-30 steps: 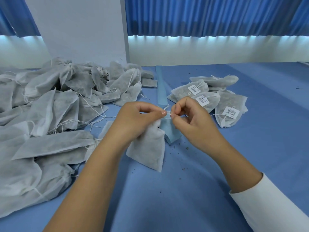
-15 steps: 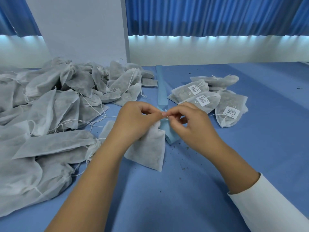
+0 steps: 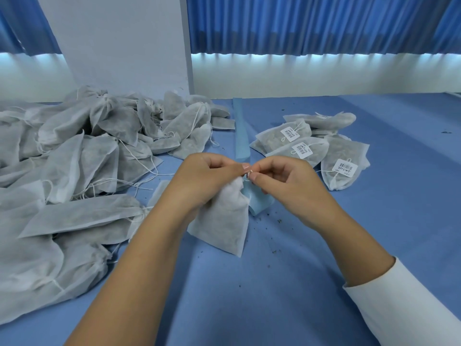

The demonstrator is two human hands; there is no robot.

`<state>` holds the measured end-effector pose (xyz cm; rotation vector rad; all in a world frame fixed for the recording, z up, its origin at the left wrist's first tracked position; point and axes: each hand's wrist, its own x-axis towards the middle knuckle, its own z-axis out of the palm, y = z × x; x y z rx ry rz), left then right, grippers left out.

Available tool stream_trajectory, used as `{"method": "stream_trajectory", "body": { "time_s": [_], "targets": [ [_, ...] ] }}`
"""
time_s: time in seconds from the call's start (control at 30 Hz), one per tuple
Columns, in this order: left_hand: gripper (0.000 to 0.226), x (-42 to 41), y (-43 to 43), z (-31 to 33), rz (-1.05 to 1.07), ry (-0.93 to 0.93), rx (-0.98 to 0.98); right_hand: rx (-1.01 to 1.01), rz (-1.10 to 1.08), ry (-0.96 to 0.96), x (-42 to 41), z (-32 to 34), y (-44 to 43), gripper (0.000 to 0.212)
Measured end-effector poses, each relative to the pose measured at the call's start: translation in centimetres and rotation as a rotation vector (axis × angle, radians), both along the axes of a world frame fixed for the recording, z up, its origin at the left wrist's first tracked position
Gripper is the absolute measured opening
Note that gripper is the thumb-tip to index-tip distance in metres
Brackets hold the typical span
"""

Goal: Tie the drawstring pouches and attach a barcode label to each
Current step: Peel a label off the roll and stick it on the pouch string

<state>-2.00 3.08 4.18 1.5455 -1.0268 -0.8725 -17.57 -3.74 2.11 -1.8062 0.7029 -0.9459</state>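
At the near right, a white long sleeve (image 3: 399, 308) is worn on the right forearm; the left forearm is bare. Both are held over a blue cloth-covered counter (image 3: 274, 308) sprinkled with dark crumbs.

Below the fingers, a small grey-white non-woven drawstring pouch (image 3: 224, 221) is hung from the left hand (image 3: 199, 178). Whether its lower corner touches the counter cannot be told. The pouch's gathered neck is gripped by the left hand's curled fingers (image 3: 239, 168), thumb and forefinger pinched together. The right hand (image 3: 287, 181) is set fingertip to fingertip against it. A thin white drawstring (image 3: 247, 174) is pinched between the right thumb and forefinger, the other fingers curled in.

Just behind the fingers, a curled pale blue backing strip (image 3: 260, 203) is laid on the counter and is stretched away from the fingers toward the wall.

Left of the fingers, a large heap of unlabelled grey pouches (image 3: 74, 171) is piled with loose white strings trailing. Right of and beyond the fingers, a small pile of tied pouches (image 3: 311, 148) is laid, and white barcode labels (image 3: 345, 168) are seen on three of them.

Farthest from the fingers, a white wall (image 3: 299, 76), a pale upright panel (image 3: 119, 41) and pleated blue curtains (image 3: 299, 21) are seen.
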Motion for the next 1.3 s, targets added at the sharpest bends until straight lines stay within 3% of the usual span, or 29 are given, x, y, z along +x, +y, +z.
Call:
{"method": "stream_trajectory", "body": {
  "time_s": [0.3, 0.57, 0.7, 0.83, 1.13, 1.3],
  "targets": [
    [0.018, 0.0, 0.08, 0.29, -0.057, 0.17, 0.08, -0.015, 0.011, -0.166, 0.02, 0.2, 0.3, 0.02],
    [0.018, -0.1, -0.11, 0.36, -0.038, 0.321, 0.084, -0.289, -0.088, -0.167, 0.2, -0.34, 0.55, 0.021],
    [0.028, -0.1, -0.18, 0.25, -0.02, 0.328, 0.087, -0.497, -0.147, -0.122, 0.07, -0.52, 0.38, 0.014],
    [0.022, -0.08, -0.02, 0.3, -0.049, 0.319, 0.07, -0.637, -0.187, -0.067, 0.07, -0.6, 0.33, 0.012],
    [0.032, -0.27, -0.2, 0.25, -0.144, 0.374, 0.132, -0.335, -0.157, -0.157, 0.06, -0.46, 0.01, 0.011],
    [0.013, -0.56, 0.14, 0.69, -0.189, 0.278, 0.136, -0.306, -0.146, -0.186, -0.02, -0.4, 0.05, 0.013]
  ]
}}
